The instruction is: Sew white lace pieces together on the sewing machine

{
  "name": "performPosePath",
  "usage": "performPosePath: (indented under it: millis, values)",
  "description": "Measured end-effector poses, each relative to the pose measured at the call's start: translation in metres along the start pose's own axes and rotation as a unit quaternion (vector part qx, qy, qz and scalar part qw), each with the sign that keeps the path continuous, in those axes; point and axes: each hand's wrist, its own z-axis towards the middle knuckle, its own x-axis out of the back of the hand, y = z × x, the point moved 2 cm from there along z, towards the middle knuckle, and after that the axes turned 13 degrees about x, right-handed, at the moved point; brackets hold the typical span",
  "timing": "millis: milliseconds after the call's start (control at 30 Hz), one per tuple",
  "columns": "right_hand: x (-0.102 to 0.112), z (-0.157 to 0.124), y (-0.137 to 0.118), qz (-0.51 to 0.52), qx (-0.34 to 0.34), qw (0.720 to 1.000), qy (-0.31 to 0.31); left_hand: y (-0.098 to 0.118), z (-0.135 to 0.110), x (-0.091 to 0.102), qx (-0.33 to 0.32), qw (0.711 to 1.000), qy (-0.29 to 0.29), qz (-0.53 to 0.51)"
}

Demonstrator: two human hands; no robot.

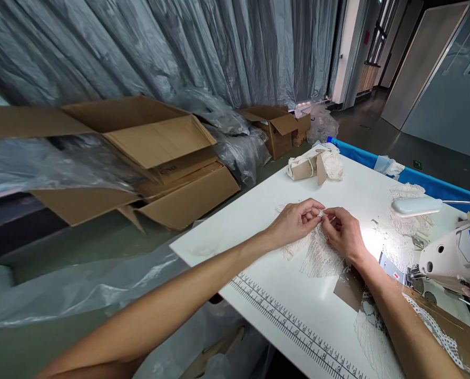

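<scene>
My left hand [300, 220] and my right hand [341, 230] meet above the white table [266, 284], fingers pinched together at their tips. Between them they grip the upper edge of a piece of white lace [317, 255], whose lower part spreads down onto the tabletop. More of the lace shows behind and under my left hand. A flat grey-brown card [349, 288] lies just below my right wrist. Further lace [371, 331] hangs along the table beneath my right forearm.
At the right stands a sewing machine [456, 258] with a lamp [417, 206] over more lace. A rolled bundle of lace and card [314, 166] lies at the far corner. Ruler markings [290, 326] run along the near edge. Cardboard boxes [159, 142] and plastic sheeting fill the floor leftward.
</scene>
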Motion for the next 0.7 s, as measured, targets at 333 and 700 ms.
performPosePath:
  millis: [333, 700]
  values:
    - [0.0000, -0.0013, -0.0014, -0.003, -0.031, 0.999, -0.032, 0.0012, 0.0000, -0.0003, 0.005, 1.000, 0.011, 0.026]
    - [-0.0033, -0.0009, 0.0011, 0.110, -0.112, 0.987, -0.029, -0.0011, 0.0012, 0.0018, -0.079, 0.990, 0.034, 0.108]
